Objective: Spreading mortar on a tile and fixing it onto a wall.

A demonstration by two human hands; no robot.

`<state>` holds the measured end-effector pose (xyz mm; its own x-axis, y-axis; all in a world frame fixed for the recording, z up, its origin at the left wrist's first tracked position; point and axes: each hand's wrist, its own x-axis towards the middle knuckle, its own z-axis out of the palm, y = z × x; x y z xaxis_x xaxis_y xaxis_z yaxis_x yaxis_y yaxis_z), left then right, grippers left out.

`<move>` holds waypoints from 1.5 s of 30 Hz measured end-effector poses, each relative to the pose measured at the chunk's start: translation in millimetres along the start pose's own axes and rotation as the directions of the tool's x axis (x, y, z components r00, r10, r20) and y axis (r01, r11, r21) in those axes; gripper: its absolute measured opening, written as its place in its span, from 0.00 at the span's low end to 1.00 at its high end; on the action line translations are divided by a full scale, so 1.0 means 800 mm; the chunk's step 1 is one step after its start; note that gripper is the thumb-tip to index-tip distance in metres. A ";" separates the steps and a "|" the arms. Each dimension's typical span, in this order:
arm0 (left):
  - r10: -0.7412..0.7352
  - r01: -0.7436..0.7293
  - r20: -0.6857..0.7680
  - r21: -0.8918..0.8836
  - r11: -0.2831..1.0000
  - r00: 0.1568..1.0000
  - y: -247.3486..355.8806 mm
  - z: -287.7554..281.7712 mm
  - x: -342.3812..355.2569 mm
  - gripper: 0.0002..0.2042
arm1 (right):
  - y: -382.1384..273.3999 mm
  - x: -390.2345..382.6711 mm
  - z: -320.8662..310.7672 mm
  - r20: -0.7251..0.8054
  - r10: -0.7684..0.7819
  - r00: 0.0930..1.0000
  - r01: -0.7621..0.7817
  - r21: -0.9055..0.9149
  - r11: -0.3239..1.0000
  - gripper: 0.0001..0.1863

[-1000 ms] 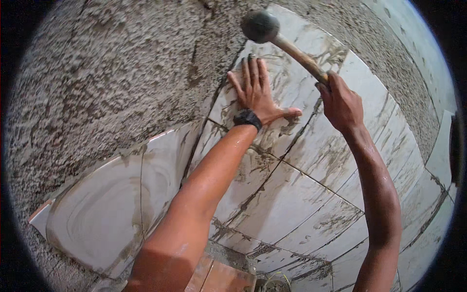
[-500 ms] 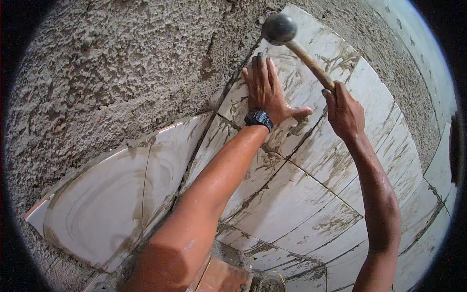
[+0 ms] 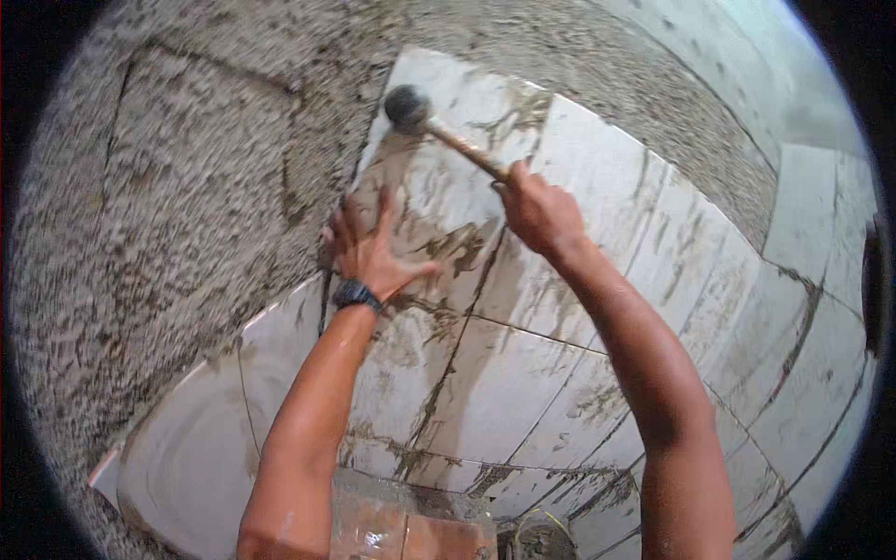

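Observation:
My right hand (image 3: 543,211) is wrapped round the wooden handle of a mallet with a rounded dark head (image 3: 408,107). The mallet head is over the upper left part of a white marbled tile (image 3: 457,126) on the wall; whether it touches cannot be made out. My left hand (image 3: 369,247) is spread with its fingers apart against the left edge of the tiling, below the mallet head, a dark watch (image 3: 357,295) on its wrist. Smears of wet grey mortar mark the tiles around both hands, and dark joints run between them.
Rough grey render (image 3: 205,159) covers the wall to the left and above the tiles. White tiles with a curved smear (image 3: 191,448) stand at lower left. Reddish-brown bricks or tiles (image 3: 373,527) lie at the bottom, beside a yellowish loop (image 3: 546,532). More tiled wall (image 3: 812,215) is at right.
The view has shifted, so the tiling sits further left. Relative to the tile, the mallet head has moved lower along its left side. My left hand stays spread near the tile's left edge.

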<state>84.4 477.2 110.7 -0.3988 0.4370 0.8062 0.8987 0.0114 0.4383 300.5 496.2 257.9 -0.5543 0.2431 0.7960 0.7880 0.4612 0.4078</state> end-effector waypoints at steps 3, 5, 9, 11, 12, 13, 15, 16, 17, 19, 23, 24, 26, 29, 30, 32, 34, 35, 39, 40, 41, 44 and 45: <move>0.107 -0.112 -0.072 -0.063 0.992 0.992 -0.018 0.004 -0.015 0.72 | -0.017 -0.004 -0.012 0.041 0.053 0.998 -0.056 0.067 0.996 0.15; 0.125 -0.130 -0.078 -0.074 0.989 0.989 -0.013 0.005 -0.015 0.73 | -0.020 -0.007 -0.019 0.054 0.082 0.995 -0.084 0.047 0.995 0.15; 0.087 -0.090 -0.057 -0.061 0.994 0.995 -0.010 0.006 -0.013 0.73 | -0.031 -0.016 -0.036 0.064 0.051 0.997 -0.052 0.029 0.998 0.17; 0.047 -0.050 -0.054 -0.065 0.997 0.997 -0.010 0.010 -0.015 0.73 | -0.033 -0.028 -0.032 0.028 -0.018 0.999 0.016 0.061 0.998 0.18; 0.039 -0.045 -0.091 -0.063 0.997 0.995 -0.001 0.010 -0.011 0.73 | -0.025 -0.037 -0.031 -0.019 -0.096 0.995 0.097 0.062 0.993 0.18; 0.031 -0.039 -0.127 -0.060 0.997 0.991 0.003 0.009 -0.008 0.72 | -0.018 -0.042 -0.027 -0.067 -0.173 0.983 0.177 0.061 0.982 0.18; 0.018 -0.023 -0.099 -0.044 0.999 0.995 0.005 0.010 -0.008 0.72 | -0.012 -0.041 -0.013 -0.056 -0.196 0.979 0.198 0.046 0.979 0.16; -0.006 -0.001 -0.084 -0.083 0.997 0.996 0.006 0.010 -0.007 0.72 | -0.013 -0.038 -0.008 -0.019 -0.116 0.993 0.117 0.037 0.992 0.17; -0.030 0.021 -0.068 -0.121 0.992 0.997 0.008 0.011 -0.006 0.72 | -0.013 -0.037 -0.005 0.017 -0.034 0.999 0.034 0.025 0.999 0.17; -0.046 0.035 -0.119 -0.096 0.995 0.992 0.009 0.014 -0.006 0.72 | -0.016 -0.041 -0.005 -0.060 -0.089 0.994 0.095 0.096 0.991 0.17; -0.021 0.010 -0.199 -0.053 0.999 0.980 0.016 0.024 -0.002 0.74 | 0.011 -0.042 0.009 0.026 0.001 1.000 -0.001 -0.022 1.000 0.19; -0.041 0.038 -0.171 -0.018 0.999 0.984 0.013 0.025 -0.001 0.75 | 0.004 -0.042 0.005 0.016 0.008 1.000 -0.009 0.033 0.999 0.18; -0.029 0.026 -0.198 -0.017 1.000 0.980 0.005 0.034 0.004 0.75 | -0.002 -0.038 -0.003 0.047 0.041 0.998 -0.043 0.041 0.998 0.18; -0.022 0.021 -0.188 -0.003 1.000 0.982 0.009 0.045 0.011 0.72 | 0.006 -0.050 -0.015 0.076 0.066 0.995 -0.070 0.057 0.996 0.17; 0.108 -0.117 -0.284 -0.016 0.993 0.953 0.006 0.055 0.020 0.70 | 0.008 -0.053 -0.021 0.076 0.071 0.995 -0.075 0.047 0.996 0.16; 0.281 -0.305 -0.316 -0.027 0.952 0.906 0.013 0.050 0.037 0.65 | 0.016 -0.055 -0.025 0.095 0.078 0.992 -0.079 0.009 0.997 0.16; 0.302 -0.317 -0.328 0.009 0.948 0.895 0.047 0.044 0.048 0.64 | 0.042 -0.060 -0.028 0.035 0.072 0.997 -0.071 -0.016 0.997 0.16; 0.320 -0.323 -0.341 0.051 0.945 0.884 0.054 0.041 0.049 0.63 | 0.049 -0.061 -0.028 -0.026 0.058 0.998 -0.059 -0.037 0.998 0.16; 0.295 -0.325 -0.401 -0.005 0.946 0.867 0.051 0.045 0.051 0.61 | 0.047 -0.055 -0.037 -0.139 0.113 0.984 -0.103 0.074 0.992 0.17; 0.291 -0.316 -0.389 -0.002 0.949 0.874 0.053 0.038 0.050 0.61 | 0.052 -0.056 -0.032 -0.222 0.065 0.973 -0.046 0.092 0.995 0.17; 0.290 -0.317 -0.386 -0.006 0.949 0.876 0.056 0.042 0.049 0.61 | 0.055 -0.058 -0.027 -0.217 0.067 0.974 -0.048 0.090 0.995 0.17; 0.260 -0.292 -0.393 -0.024 0.956 0.882 0.056 0.042 0.051 0.61 | 0.058 -0.047 -0.007 -0.263 0.059 0.963 -0.014 0.172 0.985 0.16; 0.262 -0.294 -0.391 -0.023 0.956 0.882 0.059 0.042 0.051 0.61 | 0.056 -0.037 -0.002 -0.222 0.046 0.974 -0.027 0.086 0.996 0.16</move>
<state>116.3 526.0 150.9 -0.1880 0.0366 0.9815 0.9717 -0.1387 0.1913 353.0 508.0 253.4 -0.4445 0.0687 0.8932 0.7766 0.5265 0.3460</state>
